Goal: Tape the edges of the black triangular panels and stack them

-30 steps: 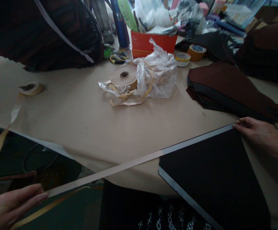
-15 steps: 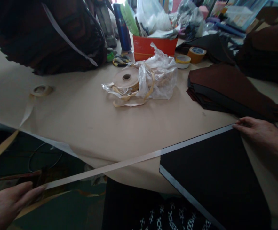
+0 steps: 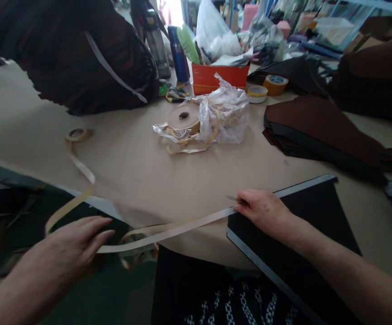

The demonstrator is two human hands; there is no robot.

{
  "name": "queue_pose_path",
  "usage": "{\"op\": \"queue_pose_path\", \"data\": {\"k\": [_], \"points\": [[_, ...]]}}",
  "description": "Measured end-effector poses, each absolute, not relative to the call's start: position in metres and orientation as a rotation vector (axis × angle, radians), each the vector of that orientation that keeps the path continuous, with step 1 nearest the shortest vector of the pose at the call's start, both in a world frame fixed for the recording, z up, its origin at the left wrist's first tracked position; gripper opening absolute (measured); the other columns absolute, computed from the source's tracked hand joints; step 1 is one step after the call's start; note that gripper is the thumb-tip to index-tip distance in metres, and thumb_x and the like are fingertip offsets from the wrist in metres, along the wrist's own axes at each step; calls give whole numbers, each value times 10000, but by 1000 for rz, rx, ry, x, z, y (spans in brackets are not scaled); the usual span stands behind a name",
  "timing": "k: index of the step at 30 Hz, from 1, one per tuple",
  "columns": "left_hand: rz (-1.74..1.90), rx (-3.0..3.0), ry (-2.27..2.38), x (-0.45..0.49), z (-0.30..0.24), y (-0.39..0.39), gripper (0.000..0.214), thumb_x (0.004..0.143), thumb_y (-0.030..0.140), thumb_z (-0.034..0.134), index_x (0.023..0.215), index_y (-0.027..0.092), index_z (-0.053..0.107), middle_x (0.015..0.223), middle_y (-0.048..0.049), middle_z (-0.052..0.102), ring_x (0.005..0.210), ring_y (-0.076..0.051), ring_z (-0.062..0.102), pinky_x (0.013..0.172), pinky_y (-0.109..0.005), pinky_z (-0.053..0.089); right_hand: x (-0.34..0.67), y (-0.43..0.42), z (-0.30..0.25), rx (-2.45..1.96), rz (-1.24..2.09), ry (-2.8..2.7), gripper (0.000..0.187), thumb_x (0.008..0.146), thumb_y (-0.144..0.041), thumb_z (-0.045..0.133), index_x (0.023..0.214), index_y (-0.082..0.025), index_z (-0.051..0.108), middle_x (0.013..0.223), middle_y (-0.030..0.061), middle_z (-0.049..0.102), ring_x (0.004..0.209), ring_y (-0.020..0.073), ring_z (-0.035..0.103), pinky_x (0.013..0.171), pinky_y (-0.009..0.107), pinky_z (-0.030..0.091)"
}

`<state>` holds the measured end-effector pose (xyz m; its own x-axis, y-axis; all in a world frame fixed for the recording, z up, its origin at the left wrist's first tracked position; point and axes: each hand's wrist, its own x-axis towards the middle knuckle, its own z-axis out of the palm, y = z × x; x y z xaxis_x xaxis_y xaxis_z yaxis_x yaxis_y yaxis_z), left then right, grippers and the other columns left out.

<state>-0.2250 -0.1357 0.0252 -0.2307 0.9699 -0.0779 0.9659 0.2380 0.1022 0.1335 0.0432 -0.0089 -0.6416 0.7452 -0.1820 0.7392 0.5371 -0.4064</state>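
Observation:
A pale strip of double-sided tape runs from my left hand to the left corner of a black sheet panel. My left hand is closed on the tape, past the table edge. My right hand is closed at the panel's corner, its fingers on the tape. From its grip sticks out a thin, pointed, blade-like tool, mostly hidden. Light strips lie along the panel's upper edge and lower left edge. The small tape roll lies at the left, its loose tail trailing over the edge.
A large tape roll lies in a clear plastic bag mid-table. Behind it stands a red box. A dark stack is at the left, brown panels at the right. More tape rolls sit near the box.
My right hand has moved left along the panel's upper edge, from its far right end to the left corner. My left hand has come inward and right; the tape between the hands is shorter.

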Motion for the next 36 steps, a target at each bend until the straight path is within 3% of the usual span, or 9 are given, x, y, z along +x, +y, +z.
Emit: {"op": "queue_pose_path", "data": {"k": [3,6,12,20,23,25,28,33,36], "points": [[178,2037,2204,-164,25,-101,364,862,407,395,966,166,647,1009,-117,675,946,-259,608,851,-412,484,126,43,-17,-1400,557,-2739,182,790,-381,589,757,-203,604,728,31,617,620,141,530,560,268,327],[259,2186,1918,-102,21,-68,241,888,279,423,962,185,633,970,-76,666,937,-210,583,865,-353,466,128,44,-12,-1388,750,-2654,240,770,-443,606,805,-207,586,709,28,613,610,142,516,555,272,308],[10,2183,1953,-39,11,-37,165,850,273,513,813,154,621,851,-103,629,801,-246,562,692,-372,438,156,37,9,-1257,1207,-2354,240,926,-330,327,869,-189,514,710,-2,559,639,120,500,610,259,362],[-82,2227,1947,-40,10,-29,155,815,297,559,755,166,616,816,-91,625,798,-266,567,658,-368,407,156,17,0,-1228,1431,-2153,214,839,-324,504,758,-186,646,726,-3,582,674,112,529,635,238,401],[-116,2236,1921,-41,13,-24,180,808,311,576,722,161,625,795,-94,629,793,-276,579,659,-375,409,147,15,-13,-1319,1569,-2067,218,808,-297,532,947,-177,650,638,-24,568,550,94,493,535,226,389],[-129,2241,1902,-42,14,-22,189,803,319,590,708,161,631,780,-90,628,794,-277,584,665,-374,411,141,13,-20,-1362,1616,-1991,412,788,-255,540,1190,-166,554,595,-48,547,473,84,462,489,222,382],[-131,2248,1883,-43,13,-20,192,802,329,599,713,163,641,778,-88,626,802,-273,586,675,-369,412,134,10,-20,-1400,1583,-1999,539,767,-218,542,1297,-153,467,585,-50,555,447,83,463,478,225,385],[-100,2246,1876,-45,10,-20,185,798,328,598,718,167,641,787,-94,626,808,-279,579,681,-377,402,129,4,-14,-1391,1348,-2210,367,759,-182,525,1119,-176,590,562,-32,565,486,96,485,499,231,358],[-67,2233,1863,-46,10,-21,178,807,302,577,715,164,639,789,-100,629,816,-277,577,691,-381,396,127,2,-15,-1392,1200,-2314,351,766,-178,520,1108,-191,594,578,-18,584,532,114,509,530,243,347]]}}
